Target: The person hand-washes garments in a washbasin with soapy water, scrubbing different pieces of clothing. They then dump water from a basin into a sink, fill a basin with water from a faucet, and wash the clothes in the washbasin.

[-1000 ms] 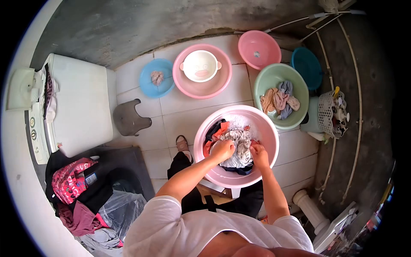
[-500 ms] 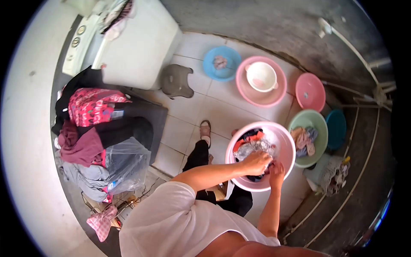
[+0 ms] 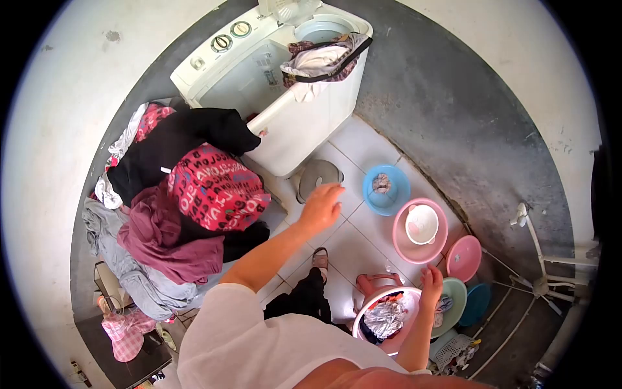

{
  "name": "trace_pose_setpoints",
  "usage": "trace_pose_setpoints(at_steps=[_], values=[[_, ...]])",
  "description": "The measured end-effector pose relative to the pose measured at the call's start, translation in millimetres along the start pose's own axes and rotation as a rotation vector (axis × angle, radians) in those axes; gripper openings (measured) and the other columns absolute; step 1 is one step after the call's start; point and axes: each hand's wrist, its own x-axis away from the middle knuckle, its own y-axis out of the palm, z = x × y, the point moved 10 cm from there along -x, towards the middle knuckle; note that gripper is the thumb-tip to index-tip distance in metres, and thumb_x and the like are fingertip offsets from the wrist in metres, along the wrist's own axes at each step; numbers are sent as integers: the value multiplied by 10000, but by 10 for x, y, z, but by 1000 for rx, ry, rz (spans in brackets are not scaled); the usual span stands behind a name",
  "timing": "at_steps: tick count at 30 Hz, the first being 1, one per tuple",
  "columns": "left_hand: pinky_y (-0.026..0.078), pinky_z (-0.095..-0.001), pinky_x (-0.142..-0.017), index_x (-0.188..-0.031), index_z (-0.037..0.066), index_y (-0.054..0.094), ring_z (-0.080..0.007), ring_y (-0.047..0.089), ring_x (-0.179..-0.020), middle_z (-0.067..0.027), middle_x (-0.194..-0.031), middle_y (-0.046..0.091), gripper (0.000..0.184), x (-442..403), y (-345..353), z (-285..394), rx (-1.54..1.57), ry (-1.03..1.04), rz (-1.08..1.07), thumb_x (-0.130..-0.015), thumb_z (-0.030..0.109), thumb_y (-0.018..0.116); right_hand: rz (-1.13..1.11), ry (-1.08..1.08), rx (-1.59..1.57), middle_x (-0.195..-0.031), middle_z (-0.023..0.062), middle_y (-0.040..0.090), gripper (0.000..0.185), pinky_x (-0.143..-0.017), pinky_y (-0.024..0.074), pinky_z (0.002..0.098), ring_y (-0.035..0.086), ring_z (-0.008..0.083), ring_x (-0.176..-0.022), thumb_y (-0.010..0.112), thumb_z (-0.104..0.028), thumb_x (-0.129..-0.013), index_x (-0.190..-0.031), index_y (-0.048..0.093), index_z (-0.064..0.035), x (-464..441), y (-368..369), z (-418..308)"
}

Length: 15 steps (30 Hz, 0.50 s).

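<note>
My left hand [image 3: 322, 209] is raised in front of the grey stool [image 3: 319, 179], its fingers loosely bent and nothing visible in them. Near the far right rim of the pink basin [image 3: 411, 305], my right hand [image 3: 430, 286] is held up with fingers apart, also bare. Wet-looking clothes [image 3: 385, 318], whitish grey with some red and dark pieces, lie in that basin. A pinkish-red stool [image 3: 370, 285] shows beside the basin. Beyond my left hand stands a white twin-tub washing machine [image 3: 304, 126], with garments [image 3: 321, 61] draped over its edge.
A clothes pile [image 3: 155, 220] covers the left side. Along the wall sit a blue basin [image 3: 403, 202], a pink basin [image 3: 402, 243] holding a white bowl [image 3: 422, 224], a smaller pink basin [image 3: 464, 258] and a green basin [image 3: 458, 301]. White pipes [image 3: 536, 249] run along the right wall.
Both hands have come away from the clothes in the pink basin. My left hand has moved out toward the grey stool, and the view has swung left, bringing the washing machine fully in.
</note>
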Motion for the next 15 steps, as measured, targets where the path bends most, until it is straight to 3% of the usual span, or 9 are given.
trace_pose_setpoints(at_steps=[5,9,11,12,13,15], values=[[393,-415,-873,-1050,26,519,-342,479,-1011,-145,-1094,518,356,-323,-1166,-882,-236,-143,201,-701,65,583,-266,-230,4,-1025,64,577,234,-766,450,249,570,147,-930,503,-95,-875,-1088,545,-5,-542,1386,-1365],[395,-415,-871,-1054,26,522,-335,478,-1019,-143,-1102,519,356,-541,-1651,-1433,-324,-222,263,-707,76,582,-432,-312,80,-983,53,582,191,-793,440,233,556,119,-899,542,-47,-849,-1034,565,-4,-780,2425,-1980],[390,-413,-878,-1061,27,521,-329,470,-1031,-141,-1104,519,354,-652,-1781,-1733,-378,-274,290,-717,84,581,-546,-458,54,-1030,67,569,187,-793,443,230,557,130,-909,547,-55,-844,-1028,573,-37,-890,2936,-2201],[416,-419,-830,-1058,42,529,-317,513,-979,-138,-1042,553,306,-690,-1802,-1910,-447,-286,297,-783,176,543,-581,-467,107,-1068,79,554,198,-793,447,241,553,155,-928,565,-69,-830,-1027,576,-57,-903,3161,-2339],[416,-419,-830,-1058,42,529,-317,513,-979,-138,-1042,553,306,-714,-1797,-2007,-435,-283,298,-783,176,543,-616,-479,158,-1106,91,538,211,-792,451,252,550,179,-947,583,-83,-816,-1026,579,-77,-917,3393,-2496],[445,-430,-745,-1009,55,541,-312,567,-869,-131,-931,591,296,-720,-1669,-2468,-575,-584,68,-841,288,474,-592,-742,440,-1239,93,453,276,-813,453,301,513,214,-1042,600,-121,-805,-1065,548,-43,-870,3780,-2958]])
